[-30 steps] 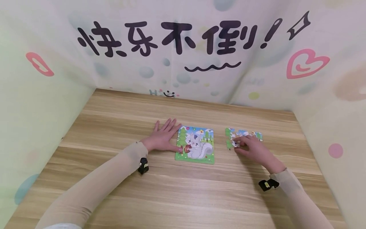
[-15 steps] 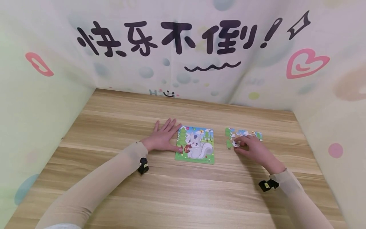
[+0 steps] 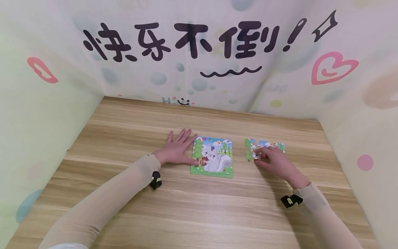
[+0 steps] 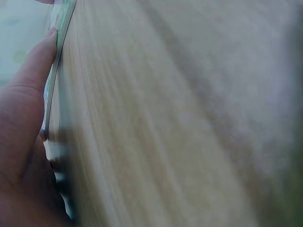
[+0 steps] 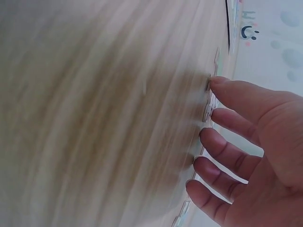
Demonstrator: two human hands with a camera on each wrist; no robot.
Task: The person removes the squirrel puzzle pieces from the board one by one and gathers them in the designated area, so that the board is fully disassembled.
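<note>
A square picture board with a grey squirrel and green trees lies flat on the table in the head view. My left hand is spread at its left side, with the thumb resting on the picture. To the right of the board, my right hand pinches a small jigsaw piece showing part of the squirrel's face. That piece sits against a green tree jigsaw piece. In the right wrist view, the thumb and fingertips reach down to low, thin pieces, seen edge-on.
Above the right hand lie further jigsaw pieces: a tree piece, a blue sky piece and a corner piece, partly covered by fingers. The wood-grain table meets a printed cloth wall at the back.
The squirrel-face piece and the green piece beside it have shifted very slightly toward the back. Both hands stay nearly where they were; the board has not visibly moved.
</note>
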